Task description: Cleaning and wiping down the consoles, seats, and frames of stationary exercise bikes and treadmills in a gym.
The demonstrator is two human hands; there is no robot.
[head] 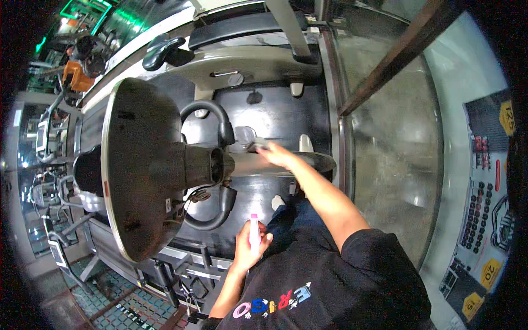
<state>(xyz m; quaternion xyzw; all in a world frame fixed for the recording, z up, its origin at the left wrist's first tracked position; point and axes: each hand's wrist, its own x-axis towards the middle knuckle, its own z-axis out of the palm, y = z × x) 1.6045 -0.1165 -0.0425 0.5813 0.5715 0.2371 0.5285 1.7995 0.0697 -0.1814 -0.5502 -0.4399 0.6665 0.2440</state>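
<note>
My left hand (252,243) is closed round a white bottle with a pink tip (254,233), held upright in front of my body. My right hand (277,155) is stretched forward, its fingers round a dark grey item, perhaps a cloth (258,145), blurred. It is over the pale lower frame beam (284,163) of an exercise machine; whether it touches is unclear. Left of my hands are the machine's curved black handlebar (206,108) and the large dark back of its console (144,165), with loose cables (199,195) below its neck.
A black saddle (159,53) and a padded bench (247,29) stand beyond. A brown metal post (396,62) slants at the upper right beside a glass panel. Weight-machine framing (194,264) lies at lower left. One foot (278,202) shows near the beam.
</note>
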